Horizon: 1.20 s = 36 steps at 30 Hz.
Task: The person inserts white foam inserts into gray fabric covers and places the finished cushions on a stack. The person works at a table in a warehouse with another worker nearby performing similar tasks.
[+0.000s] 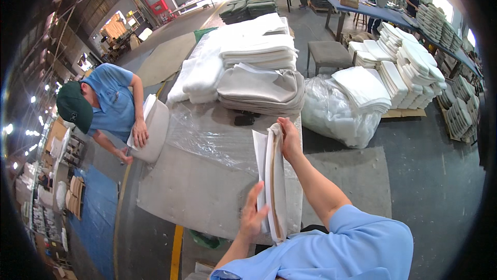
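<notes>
Upright over the near end of the table stands a beige seat cushion cover (279, 187), with white padding sheets (261, 163) at its left side and a brown strip running down its edge. My right hand (291, 139) is closed around the cover's far top corner. Against the white sheets lies my left hand (252, 212), slightly blurred, its fingers stretched out and its thumb apart. Farther up the table is a stack of folded beige covers (261, 91), with a small black object (244, 120) beside its front edge.
White padding stacks (259, 52) fill the table's far end. Across the table's left side, a co-worker (111, 93) holds another beige cushion cover (155, 135). At the right are a plastic-wrapped bundle (336, 117), a grey stool (330, 54) and more white stacks (414, 73).
</notes>
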Each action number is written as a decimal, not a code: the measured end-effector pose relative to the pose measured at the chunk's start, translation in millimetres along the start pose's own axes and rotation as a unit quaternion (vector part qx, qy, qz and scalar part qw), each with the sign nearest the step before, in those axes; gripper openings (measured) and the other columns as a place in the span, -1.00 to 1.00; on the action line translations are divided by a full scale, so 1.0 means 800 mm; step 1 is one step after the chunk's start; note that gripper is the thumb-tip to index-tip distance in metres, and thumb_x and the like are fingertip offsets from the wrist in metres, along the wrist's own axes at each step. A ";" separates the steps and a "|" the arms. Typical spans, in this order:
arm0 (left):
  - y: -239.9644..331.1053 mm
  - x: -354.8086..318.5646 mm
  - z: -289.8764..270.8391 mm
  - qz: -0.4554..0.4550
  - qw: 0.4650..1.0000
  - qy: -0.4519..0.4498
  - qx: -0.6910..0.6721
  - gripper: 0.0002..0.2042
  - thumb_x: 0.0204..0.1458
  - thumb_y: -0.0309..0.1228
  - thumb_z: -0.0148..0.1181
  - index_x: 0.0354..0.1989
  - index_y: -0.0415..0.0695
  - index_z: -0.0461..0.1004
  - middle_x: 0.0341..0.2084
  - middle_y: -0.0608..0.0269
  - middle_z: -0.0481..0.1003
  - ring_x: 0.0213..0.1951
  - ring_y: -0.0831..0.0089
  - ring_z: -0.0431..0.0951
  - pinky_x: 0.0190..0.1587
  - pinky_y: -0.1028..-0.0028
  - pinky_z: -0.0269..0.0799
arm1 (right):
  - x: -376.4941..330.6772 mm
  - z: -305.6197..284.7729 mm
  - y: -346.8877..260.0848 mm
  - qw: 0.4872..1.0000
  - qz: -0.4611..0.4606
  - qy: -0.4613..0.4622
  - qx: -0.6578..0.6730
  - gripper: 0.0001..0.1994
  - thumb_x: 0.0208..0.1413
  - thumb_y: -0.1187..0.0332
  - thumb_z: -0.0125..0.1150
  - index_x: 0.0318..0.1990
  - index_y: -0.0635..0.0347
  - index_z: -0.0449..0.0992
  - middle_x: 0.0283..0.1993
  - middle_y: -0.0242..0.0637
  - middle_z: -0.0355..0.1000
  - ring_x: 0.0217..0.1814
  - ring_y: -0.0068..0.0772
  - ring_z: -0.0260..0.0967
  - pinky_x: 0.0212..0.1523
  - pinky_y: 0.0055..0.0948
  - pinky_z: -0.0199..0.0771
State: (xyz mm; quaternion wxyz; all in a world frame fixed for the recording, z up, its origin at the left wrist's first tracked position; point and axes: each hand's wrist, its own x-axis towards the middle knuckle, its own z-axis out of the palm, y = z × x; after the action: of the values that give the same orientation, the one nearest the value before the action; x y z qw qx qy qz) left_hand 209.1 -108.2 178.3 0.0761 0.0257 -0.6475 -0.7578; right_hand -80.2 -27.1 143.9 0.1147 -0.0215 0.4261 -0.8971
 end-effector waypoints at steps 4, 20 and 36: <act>-0.006 0.112 0.003 0.049 0.994 0.062 0.080 -0.40 0.29 -0.48 0.15 0.52 -0.10 0.20 0.38 0.13 0.21 0.20 0.35 0.43 0.27 0.36 0.38 | -0.021 -0.011 -0.023 0.988 -0.022 0.002 -0.156 -0.09 0.12 0.28 0.51 0.52 0.30 0.05 0.31 -0.06 0.38 0.32 -0.29 0.36 0.33 -0.30 0.35; -0.038 0.330 -0.002 0.108 0.930 0.032 0.349 -0.69 0.05 -0.56 0.22 -0.02 -0.15 0.68 0.02 0.07 0.62 0.11 0.16 0.60 0.19 0.29 0.49 | -0.012 -0.016 -0.077 0.798 0.096 -0.136 -0.579 -0.60 0.30 0.08 0.22 -0.27 0.34 0.63 -0.42 -0.07 0.58 -0.31 -0.23 0.56 -0.27 -0.20 0.50; -0.088 0.323 0.010 0.170 0.964 0.127 0.163 -0.95 0.19 -0.53 0.27 -0.29 -0.25 0.55 -0.13 0.13 0.59 -0.10 0.29 0.59 -0.01 0.37 0.49 | -0.016 -0.018 -0.086 0.607 -0.057 -0.346 -0.713 -0.69 0.30 0.23 0.05 -0.39 0.26 0.55 -0.32 0.06 0.57 -0.18 0.21 0.54 -0.08 0.09 0.49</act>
State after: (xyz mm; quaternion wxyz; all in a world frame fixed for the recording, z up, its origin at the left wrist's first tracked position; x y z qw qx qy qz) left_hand -52.9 -128.2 125.3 0.2800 0.0237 -0.7423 -0.6083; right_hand -82.7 28.2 188.3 0.1504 -0.4296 0.8576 -0.2394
